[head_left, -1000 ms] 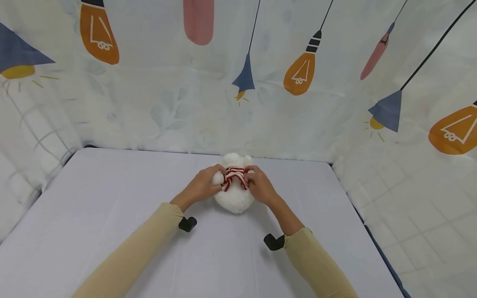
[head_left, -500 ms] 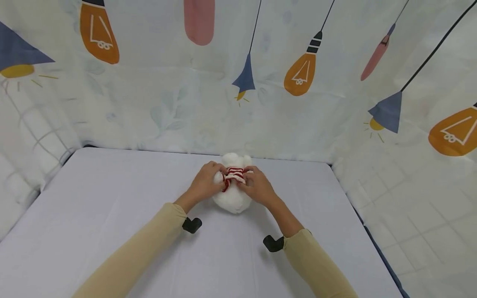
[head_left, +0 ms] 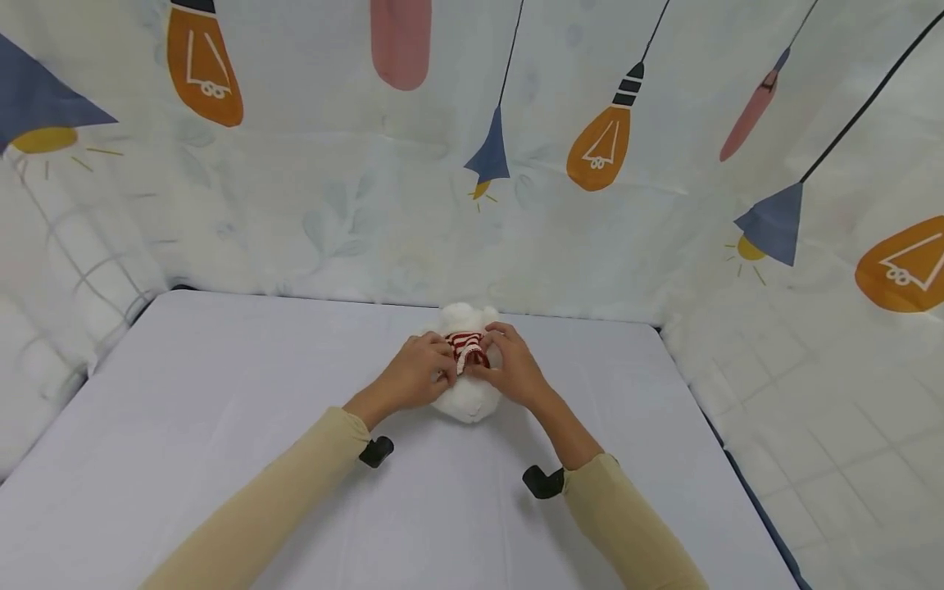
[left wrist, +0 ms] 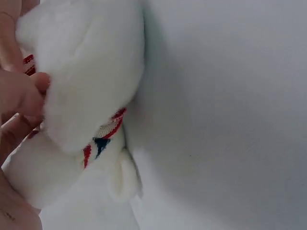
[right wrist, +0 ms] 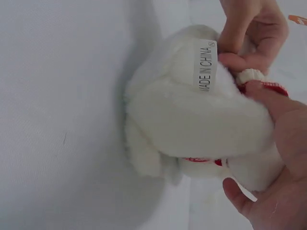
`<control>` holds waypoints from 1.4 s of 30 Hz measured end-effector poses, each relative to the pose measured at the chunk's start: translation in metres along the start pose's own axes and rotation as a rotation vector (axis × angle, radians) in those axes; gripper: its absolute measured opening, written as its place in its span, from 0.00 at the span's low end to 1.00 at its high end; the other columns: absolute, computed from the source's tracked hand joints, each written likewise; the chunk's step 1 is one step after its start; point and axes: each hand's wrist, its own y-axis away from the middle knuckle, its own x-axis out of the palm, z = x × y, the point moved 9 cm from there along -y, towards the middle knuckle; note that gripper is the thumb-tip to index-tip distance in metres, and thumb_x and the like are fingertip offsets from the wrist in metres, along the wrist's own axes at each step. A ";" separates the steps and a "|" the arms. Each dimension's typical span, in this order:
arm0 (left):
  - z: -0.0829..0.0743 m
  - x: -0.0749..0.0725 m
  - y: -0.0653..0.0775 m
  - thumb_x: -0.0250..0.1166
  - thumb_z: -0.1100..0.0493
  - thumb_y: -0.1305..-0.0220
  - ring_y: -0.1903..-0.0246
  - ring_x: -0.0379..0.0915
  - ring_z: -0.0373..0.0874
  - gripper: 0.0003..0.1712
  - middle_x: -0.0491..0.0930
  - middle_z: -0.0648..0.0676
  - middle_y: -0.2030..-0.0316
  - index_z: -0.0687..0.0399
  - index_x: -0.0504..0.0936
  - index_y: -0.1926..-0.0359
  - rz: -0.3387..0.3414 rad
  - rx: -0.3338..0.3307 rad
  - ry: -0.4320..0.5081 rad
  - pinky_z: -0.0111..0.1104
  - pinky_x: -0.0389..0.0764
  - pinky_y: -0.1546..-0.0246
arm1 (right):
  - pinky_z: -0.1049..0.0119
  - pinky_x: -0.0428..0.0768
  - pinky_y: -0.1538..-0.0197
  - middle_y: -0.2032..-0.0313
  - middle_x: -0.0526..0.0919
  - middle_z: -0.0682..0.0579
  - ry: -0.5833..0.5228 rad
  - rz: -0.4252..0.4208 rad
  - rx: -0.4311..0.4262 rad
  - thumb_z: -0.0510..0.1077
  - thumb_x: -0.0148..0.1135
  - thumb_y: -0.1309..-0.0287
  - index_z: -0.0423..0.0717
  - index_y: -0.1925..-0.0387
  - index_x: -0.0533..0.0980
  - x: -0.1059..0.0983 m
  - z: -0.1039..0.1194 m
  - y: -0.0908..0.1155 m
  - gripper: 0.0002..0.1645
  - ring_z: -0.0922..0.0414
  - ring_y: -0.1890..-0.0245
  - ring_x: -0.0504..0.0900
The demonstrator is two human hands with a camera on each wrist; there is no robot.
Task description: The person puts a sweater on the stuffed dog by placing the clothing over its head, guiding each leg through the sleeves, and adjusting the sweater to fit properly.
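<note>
A white plush toy [head_left: 469, 401] lies on the table at the far middle, wearing a small red-and-white striped knit sweater [head_left: 465, 341]. My left hand [head_left: 419, 373] is at its left side, fingers curled in and pinching near the sweater's lower edge. On the other side my right hand [head_left: 514, 369] holds the sweater, thumb low on the hem and fingers higher up. In the right wrist view a white label [right wrist: 205, 66] printed "MADE IN CHINA" sticks out from the plush. The left wrist view shows a dark blue patch [left wrist: 101, 145] on the knit trim.
A white cloth covers the table [head_left: 295, 475]. Behind it hangs a pale curtain [head_left: 413, 221] printed with lamps and bulbs, close past the toy. Dark wrist-camera mounts [head_left: 543, 482] hang below both sleeves.
My left hand has shifted right and closer to the middle of the sweater. My right thumb has moved inward onto the hem. The sweater's lower edge has changed shape.
</note>
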 end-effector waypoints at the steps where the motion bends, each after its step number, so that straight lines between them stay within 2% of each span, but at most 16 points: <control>1: 0.002 0.000 0.000 0.66 0.64 0.47 0.58 0.73 0.44 0.08 0.80 0.44 0.69 0.45 0.81 0.75 -0.003 -0.016 0.033 0.42 0.72 0.56 | 0.50 0.71 0.37 0.37 0.69 0.46 -0.020 0.013 0.006 0.48 0.66 0.41 0.46 0.64 0.72 0.001 -0.001 -0.001 0.13 0.47 0.35 0.68; 3: 0.006 -0.003 0.000 0.66 0.62 0.44 0.61 0.73 0.43 0.04 0.78 0.45 0.70 0.48 0.79 0.68 -0.030 -0.061 0.115 0.40 0.73 0.58 | 0.51 0.69 0.35 0.38 0.70 0.48 -0.063 0.023 0.021 0.51 0.57 0.34 0.46 0.60 0.74 0.001 -0.002 -0.002 0.13 0.49 0.35 0.68; 5: 0.008 -0.005 -0.002 0.66 0.59 0.40 0.66 0.73 0.43 0.10 0.78 0.47 0.70 0.51 0.78 0.58 -0.066 -0.082 0.173 0.37 0.74 0.61 | 0.52 0.69 0.35 0.40 0.72 0.48 -0.087 0.024 0.029 0.50 0.49 0.29 0.44 0.61 0.75 0.001 -0.003 -0.003 0.15 0.50 0.36 0.69; 7: 0.007 -0.006 -0.005 0.67 0.56 0.39 0.67 0.75 0.42 0.16 0.80 0.49 0.67 0.52 0.77 0.50 -0.088 -0.077 0.169 0.37 0.76 0.62 | 0.52 0.69 0.35 0.41 0.73 0.49 -0.091 0.020 0.046 0.48 0.47 0.27 0.45 0.62 0.76 0.001 -0.005 -0.004 0.14 0.51 0.36 0.70; 8: 0.006 -0.006 -0.006 0.67 0.56 0.39 0.66 0.76 0.42 0.17 0.82 0.49 0.65 0.51 0.78 0.49 -0.091 -0.067 0.142 0.37 0.76 0.61 | 0.53 0.70 0.36 0.42 0.74 0.49 -0.087 0.018 0.046 0.47 0.49 0.28 0.46 0.63 0.76 0.001 -0.005 -0.004 0.12 0.51 0.37 0.70; 11: 0.001 -0.005 -0.007 0.67 0.62 0.41 0.64 0.79 0.43 0.11 0.85 0.49 0.64 0.50 0.84 0.56 -0.085 -0.044 0.059 0.41 0.77 0.57 | 0.54 0.72 0.40 0.46 0.74 0.48 -0.069 0.025 0.052 0.45 0.58 0.34 0.47 0.67 0.73 0.003 -0.006 -0.003 0.07 0.52 0.41 0.72; 14: -0.001 -0.004 -0.007 0.68 0.66 0.46 0.62 0.78 0.45 0.08 0.85 0.47 0.65 0.49 0.86 0.67 -0.056 -0.055 0.020 0.45 0.77 0.56 | 0.55 0.74 0.43 0.49 0.75 0.48 -0.062 0.009 0.055 0.45 0.64 0.39 0.47 0.68 0.72 0.003 -0.006 -0.003 0.09 0.52 0.45 0.73; 17: -0.002 -0.001 -0.006 0.68 0.62 0.46 0.62 0.75 0.44 0.05 0.81 0.46 0.66 0.47 0.87 0.69 -0.020 -0.049 -0.016 0.43 0.75 0.59 | 0.55 0.73 0.41 0.47 0.74 0.48 -0.058 -0.007 0.073 0.44 0.65 0.40 0.48 0.68 0.72 0.001 -0.007 -0.003 0.09 0.52 0.43 0.73; 19: -0.002 -0.001 -0.006 0.67 0.59 0.43 0.63 0.74 0.44 0.03 0.80 0.47 0.67 0.47 0.87 0.68 -0.011 -0.050 -0.004 0.42 0.74 0.60 | 0.55 0.73 0.41 0.47 0.74 0.48 -0.057 -0.009 0.082 0.44 0.65 0.40 0.48 0.68 0.72 0.001 -0.008 -0.003 0.08 0.52 0.43 0.73; 22: 0.003 -0.002 -0.005 0.64 0.56 0.38 0.63 0.75 0.43 0.06 0.81 0.47 0.66 0.50 0.85 0.63 -0.028 -0.089 0.070 0.40 0.75 0.59 | 0.54 0.73 0.42 0.47 0.74 0.47 -0.073 -0.013 0.086 0.42 0.65 0.41 0.47 0.67 0.72 0.001 -0.009 -0.003 0.08 0.51 0.44 0.73; 24: 0.008 -0.003 -0.004 0.65 0.57 0.37 0.62 0.76 0.43 0.09 0.82 0.49 0.65 0.53 0.81 0.56 -0.043 -0.137 0.162 0.40 0.76 0.57 | 0.53 0.73 0.43 0.48 0.74 0.46 -0.087 -0.015 0.082 0.43 0.65 0.41 0.47 0.67 0.73 0.001 -0.009 -0.002 0.08 0.51 0.45 0.73; 27: 0.013 -0.005 -0.003 0.70 0.59 0.42 0.63 0.75 0.43 0.20 0.80 0.50 0.65 0.54 0.75 0.50 -0.064 -0.189 0.266 0.41 0.77 0.56 | 0.52 0.72 0.43 0.49 0.74 0.46 -0.108 -0.012 0.083 0.46 0.66 0.41 0.48 0.67 0.72 0.001 -0.010 -0.001 0.10 0.51 0.46 0.73; 29: 0.014 -0.006 -0.003 0.72 0.60 0.46 0.63 0.75 0.44 0.23 0.79 0.51 0.66 0.55 0.75 0.50 -0.079 -0.197 0.281 0.41 0.77 0.58 | 0.53 0.71 0.43 0.50 0.74 0.47 -0.114 -0.008 0.080 0.48 0.66 0.41 0.49 0.67 0.72 0.002 -0.010 -0.001 0.12 0.51 0.47 0.73; 35: 0.010 -0.007 -0.005 0.70 0.63 0.46 0.67 0.73 0.43 0.07 0.80 0.51 0.69 0.55 0.86 0.64 -0.150 -0.156 0.131 0.36 0.75 0.64 | 0.55 0.72 0.43 0.52 0.74 0.48 -0.122 -0.003 0.044 0.52 0.70 0.46 0.48 0.66 0.72 0.003 -0.007 0.001 0.17 0.53 0.47 0.72; 40: 0.000 -0.003 -0.006 0.69 0.65 0.46 0.66 0.70 0.44 0.07 0.75 0.50 0.69 0.50 0.90 0.68 -0.097 -0.056 -0.079 0.38 0.73 0.64 | 0.53 0.71 0.39 0.48 0.73 0.49 -0.107 0.010 0.072 0.52 0.66 0.41 0.49 0.65 0.72 0.005 -0.010 0.001 0.14 0.53 0.43 0.72; 42: -0.003 -0.002 -0.006 0.67 0.66 0.48 0.65 0.70 0.45 0.09 0.75 0.50 0.68 0.49 0.90 0.68 -0.066 -0.023 -0.123 0.38 0.72 0.65 | 0.52 0.70 0.38 0.47 0.73 0.48 -0.102 0.007 0.087 0.50 0.63 0.38 0.49 0.65 0.73 0.005 -0.013 0.001 0.11 0.53 0.42 0.71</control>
